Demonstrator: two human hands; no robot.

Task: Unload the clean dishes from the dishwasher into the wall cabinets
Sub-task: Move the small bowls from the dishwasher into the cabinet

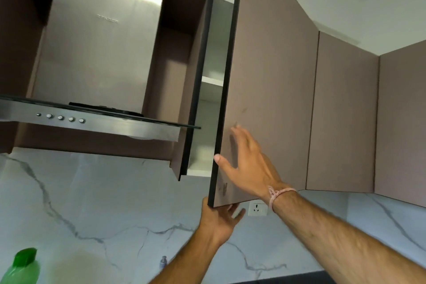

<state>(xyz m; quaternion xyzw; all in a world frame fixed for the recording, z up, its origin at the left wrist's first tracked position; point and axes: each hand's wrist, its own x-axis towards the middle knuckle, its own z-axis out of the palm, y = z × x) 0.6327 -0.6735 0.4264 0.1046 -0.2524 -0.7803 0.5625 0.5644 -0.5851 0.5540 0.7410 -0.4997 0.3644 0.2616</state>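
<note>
Left hand [216,221] grips door [272,76] bottom corner, right hand [244,166] spread flat on its face. Cabinet [208,110] part open, no dishes in view. Risk: fast pull swings edge into person's head

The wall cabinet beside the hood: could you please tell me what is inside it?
Through the gap, only a white shelf and a white inner wall show; no dishes are visible. The half-open door covers the rest.

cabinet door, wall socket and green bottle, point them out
cabinet door [272,76], head view, on its front panel
wall socket [257,208], head view, on its white faceplate
green bottle [24,260], head view, on its cap
</note>
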